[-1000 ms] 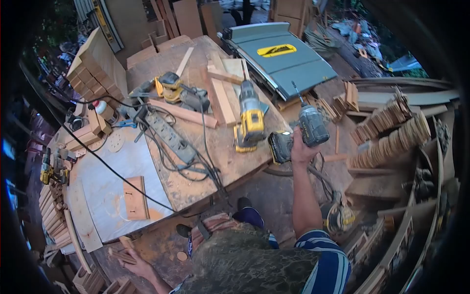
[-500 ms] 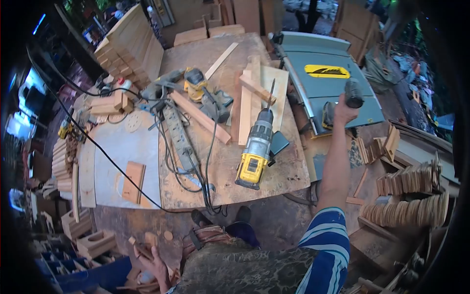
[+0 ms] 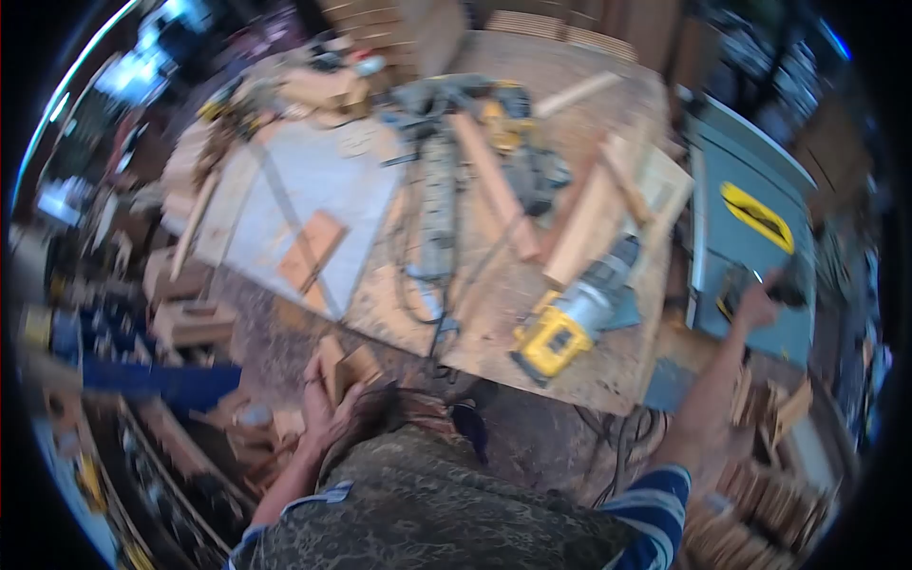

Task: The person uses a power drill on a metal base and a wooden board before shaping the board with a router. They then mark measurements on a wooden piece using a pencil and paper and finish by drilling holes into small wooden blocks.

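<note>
My left hand (image 3: pixel 328 410), low in front of my body, is closed round small wooden pieces (image 3: pixel 344 369). At the far right my right hand (image 3: pixel 758 306) grips a dark power tool (image 3: pixel 781 289) over the grey-green table saw (image 3: pixel 736 237) with its yellow insert (image 3: pixel 757 217). A yellow drill (image 3: pixel 560 334) lies on the wooden workbench (image 3: pixel 494 366), beside several boards (image 3: pixel 587 223). The picture is blurred by motion.
On the bench lie a power strip (image 3: pixel 437 204) with cables, a yellow sander (image 3: pixel 503 123) and a small board (image 3: pixel 312 252) on a white sheet (image 3: pixel 275 195). Thin wooden pieces (image 3: pixel 760 503) are stacked at lower right. A blue bin (image 3: pixel 161 380) stands at lower left.
The view has turned, so the bench appears tilted. My left hand has risen towards the bench edge with wooden pieces in it. My right hand still holds the dark tool over the saw.
</note>
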`<state>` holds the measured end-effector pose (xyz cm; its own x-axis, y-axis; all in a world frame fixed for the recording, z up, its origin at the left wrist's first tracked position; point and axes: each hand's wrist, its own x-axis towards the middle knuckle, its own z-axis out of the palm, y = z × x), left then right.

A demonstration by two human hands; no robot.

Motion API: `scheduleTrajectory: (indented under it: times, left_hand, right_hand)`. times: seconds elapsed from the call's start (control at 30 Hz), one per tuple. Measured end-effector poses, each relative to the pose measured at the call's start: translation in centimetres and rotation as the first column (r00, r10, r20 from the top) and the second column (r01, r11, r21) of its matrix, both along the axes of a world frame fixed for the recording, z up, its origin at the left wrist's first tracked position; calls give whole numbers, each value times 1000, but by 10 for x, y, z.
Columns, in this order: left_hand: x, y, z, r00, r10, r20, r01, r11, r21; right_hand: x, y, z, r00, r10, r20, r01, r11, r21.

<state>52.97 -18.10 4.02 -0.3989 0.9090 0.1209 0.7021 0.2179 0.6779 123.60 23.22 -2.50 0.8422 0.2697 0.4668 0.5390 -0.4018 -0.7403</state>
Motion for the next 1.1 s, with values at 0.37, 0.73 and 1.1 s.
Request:
scheduleTrajectory:
  times: [0.37, 0.73, 1.1]
  left_hand:
    - [-116, 11, -3, 912, 361, 194, -401, 886, 235]
    - [-254, 163, -65, 994, 72, -76, -55, 977, 207]
    - [-287, 165, -64, 887, -95, 451, 8, 982, 191]
  right_hand:
    - [-12, -166, -86, 951, 277, -139, -240, 942, 234]
    - [-341, -523, -144, 983, 23, -183, -82, 942, -325]
    - [-683, -465, -13, 545, 747, -379, -806, 592, 6]
